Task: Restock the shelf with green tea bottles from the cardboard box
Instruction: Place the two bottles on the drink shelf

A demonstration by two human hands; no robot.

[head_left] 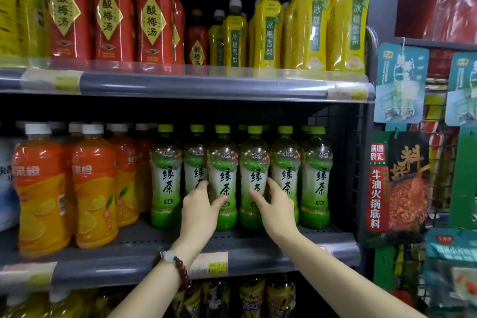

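Several green tea bottles with green caps stand in a row on the grey middle shelf (258, 245). My left hand (200, 210) wraps around the lower half of one green tea bottle (223, 162) near the row's middle, thumb on its front. My right hand (275, 205) grips the neighbouring green tea bottle (254, 162), fingers on both its sides. Both bottles stand upright on the shelf. The cardboard box is out of view.
Orange juice bottles (38, 188) stand left of the green tea. Red and yellow drink bottles fill the upper shelf (196, 85). A wire side panel (340, 162) closes the shelf's right end, with hanging snack packets (398, 183) beyond. Dark bottles sit on the shelf below.
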